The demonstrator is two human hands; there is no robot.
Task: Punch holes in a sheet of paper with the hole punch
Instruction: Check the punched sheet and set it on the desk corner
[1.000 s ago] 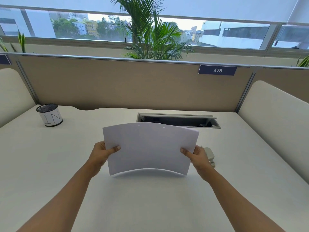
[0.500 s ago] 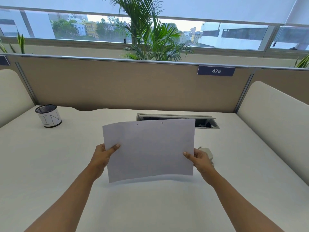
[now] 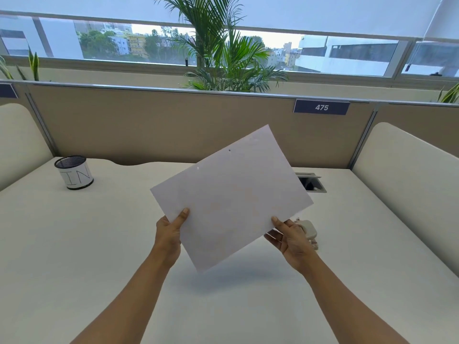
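Now the left hand (image 3: 169, 234) and right hand (image 3: 291, 238) each have their fingers closed on a lower corner of the white rectangular paper sheet (image 3: 232, 197), raised above the white bench (image 3: 74, 244). Just beyond the right hand lies the beige hole punch (image 3: 308, 231), nearer that hand. Half a second ago level, the sheet's long axis now tilts up rightward; two holes mark its far edge.

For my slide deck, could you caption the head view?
Both hands, left and right, hold a tilted, punched sheet of paper above the desk.

2 bare forearms, no sleeves visible, hands (image 3: 169, 234) without rings or watch
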